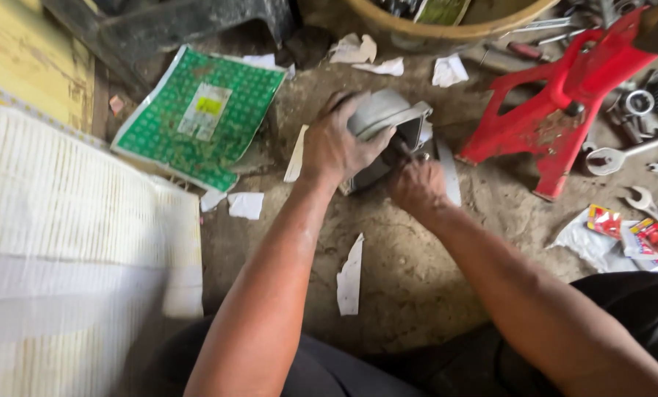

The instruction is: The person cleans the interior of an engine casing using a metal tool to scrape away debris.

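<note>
Dirt floor (417, 294), littered: red metal stand (564, 95) to the right, green printed sheet (200, 117) to the left. Between them, 1 grey metal housing (384, 121), tilted, open end facing right. Left hand (336, 143) wraps over its top, fingers closed on it. Right hand (417, 184) just beside, touching its lower right edge; whether it pinches anything there cannot be told.

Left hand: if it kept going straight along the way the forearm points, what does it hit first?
The left hand already grips the grey metal part. Past that, the line runs up and right toward the tan tub; paper scraps lie between. Depth is unclear.
</note>
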